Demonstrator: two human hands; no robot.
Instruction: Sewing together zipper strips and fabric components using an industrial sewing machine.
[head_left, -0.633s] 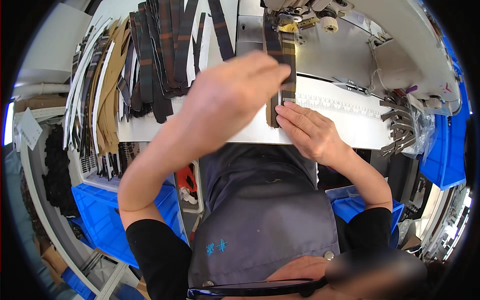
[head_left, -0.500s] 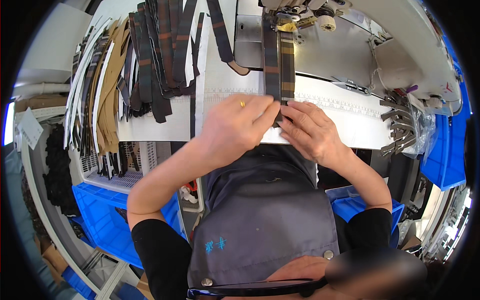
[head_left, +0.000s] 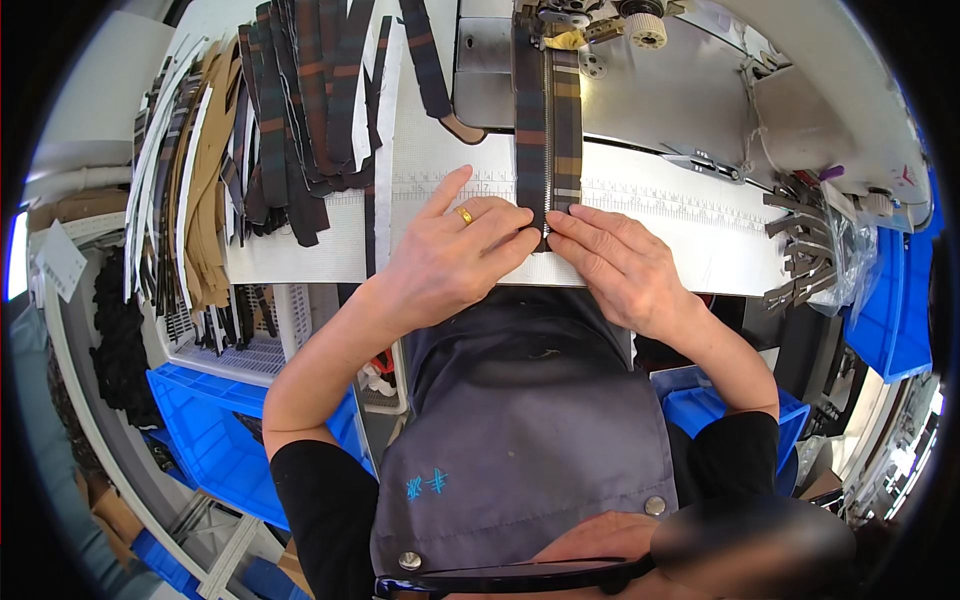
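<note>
A zipper [head_left: 548, 110] with metal teeth runs from the sewing machine's presser foot area [head_left: 566, 40] toward me. Dark plaid fabric strips lie along both its sides; the right strip [head_left: 567, 130] carries tan bands, the left strip [head_left: 530, 160] rusty ones. At the zipper's near end, my left hand [head_left: 455, 250] pinches the left edge between thumb and fingers, one finger lifted away, a gold ring on it. My right hand [head_left: 628, 265] grips the right edge there, its fingers closed and pressed together. Fingertips hide part of the zipper's end.
Several plaid strips [head_left: 300, 120] and tan strips [head_left: 208, 190] hang over the table's left side. A ruler scale [head_left: 670, 200] crosses the white table [head_left: 450, 260]. Dark short pieces [head_left: 795, 255] lie at right by a blue bin [head_left: 880, 320]. Another blue bin [head_left: 215, 440] stands lower left.
My left hand has drawn back slightly to the left and lifted a finger. Its fingertips no longer cross over the zipper, and more of the teeth show. My right hand stays at the zipper's end.
</note>
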